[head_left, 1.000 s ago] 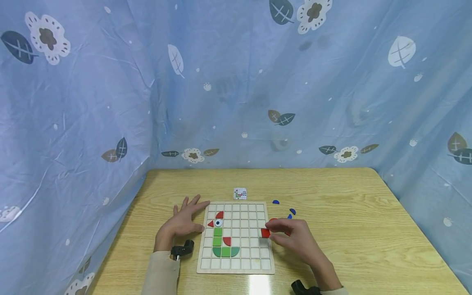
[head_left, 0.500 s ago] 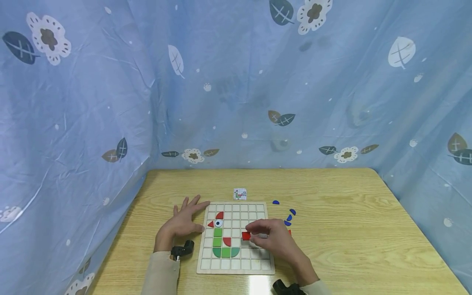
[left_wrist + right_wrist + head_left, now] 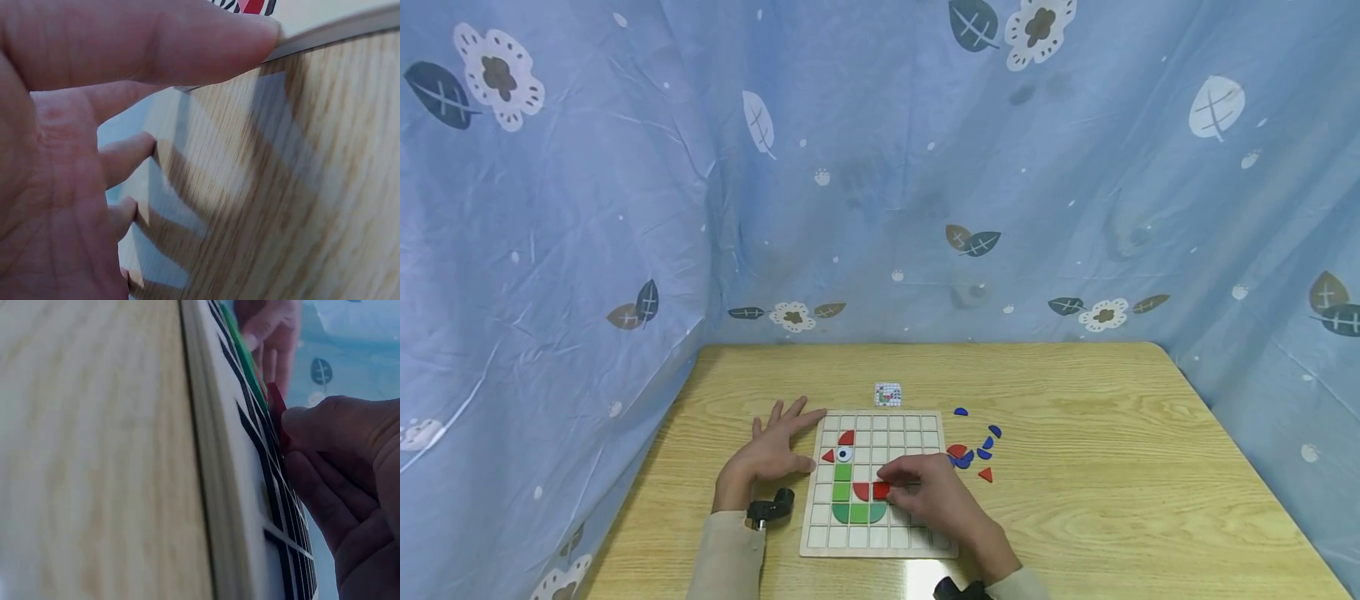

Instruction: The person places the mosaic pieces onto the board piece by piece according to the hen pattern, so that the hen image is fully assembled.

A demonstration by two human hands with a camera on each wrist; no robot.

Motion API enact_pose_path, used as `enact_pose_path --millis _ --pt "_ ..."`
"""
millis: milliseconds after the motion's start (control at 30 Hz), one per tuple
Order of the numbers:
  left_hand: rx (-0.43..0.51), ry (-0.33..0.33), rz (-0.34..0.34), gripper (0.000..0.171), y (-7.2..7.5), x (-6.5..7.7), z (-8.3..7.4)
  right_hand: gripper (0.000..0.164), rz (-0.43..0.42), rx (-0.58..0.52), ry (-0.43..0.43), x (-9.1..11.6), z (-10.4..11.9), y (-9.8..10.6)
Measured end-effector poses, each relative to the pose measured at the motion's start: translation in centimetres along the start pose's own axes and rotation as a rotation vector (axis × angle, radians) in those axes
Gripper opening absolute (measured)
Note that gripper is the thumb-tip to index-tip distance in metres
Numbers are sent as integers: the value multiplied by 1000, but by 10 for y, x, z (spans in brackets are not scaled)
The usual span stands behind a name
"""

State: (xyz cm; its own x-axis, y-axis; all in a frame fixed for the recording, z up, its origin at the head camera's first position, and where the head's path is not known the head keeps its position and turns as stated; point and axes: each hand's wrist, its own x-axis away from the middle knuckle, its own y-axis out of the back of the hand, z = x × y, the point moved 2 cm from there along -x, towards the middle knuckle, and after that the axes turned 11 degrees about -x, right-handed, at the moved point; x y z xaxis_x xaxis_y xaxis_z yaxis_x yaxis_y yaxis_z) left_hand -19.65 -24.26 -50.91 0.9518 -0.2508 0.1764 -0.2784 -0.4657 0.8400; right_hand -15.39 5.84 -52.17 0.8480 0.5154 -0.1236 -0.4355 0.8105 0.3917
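Observation:
A pale wooden grid board [image 3: 878, 551] lies on the table. My right hand [image 3: 938, 498] pinches a red square tile [image 3: 881, 491] between thumb and fingers, just right of a red quarter-round tile [image 3: 861, 491]. In the right wrist view the red tile [image 3: 277, 412] tilts, one edge at the board. My left hand [image 3: 775, 448] rests at the board's left edge with fingers spread, its thumb [image 3: 250, 50] touching the rim. On the board sit green squares [image 3: 842, 482], green quarter-rounds [image 3: 877, 512], a round eye tile [image 3: 845, 454], a red triangle [image 3: 828, 455] and an upper red quarter-round [image 3: 847, 437].
Right of the board lie several blue half-round tiles [image 3: 988, 442], a red rounded tile [image 3: 957, 451] and a red triangle [image 3: 986, 474]. A small picture card [image 3: 888, 394] lies beyond the board. A blue patterned curtain [image 3: 880, 183] hangs behind the table [image 3: 1120, 467].
My right hand has carried the red square tile leftward across the board to beside the red quarter-round. Loose pieces at the right have come into view. My left hand has stayed in place.

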Motion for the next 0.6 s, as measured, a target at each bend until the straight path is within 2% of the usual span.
enact_pose_path --millis 333,600 --pt "2 8 7 87 1 1 -1 26 -8 123 53 0 2 -6" --pt "10 10 8 88 0 1 0 27 -1 125 69 2 5 -6"
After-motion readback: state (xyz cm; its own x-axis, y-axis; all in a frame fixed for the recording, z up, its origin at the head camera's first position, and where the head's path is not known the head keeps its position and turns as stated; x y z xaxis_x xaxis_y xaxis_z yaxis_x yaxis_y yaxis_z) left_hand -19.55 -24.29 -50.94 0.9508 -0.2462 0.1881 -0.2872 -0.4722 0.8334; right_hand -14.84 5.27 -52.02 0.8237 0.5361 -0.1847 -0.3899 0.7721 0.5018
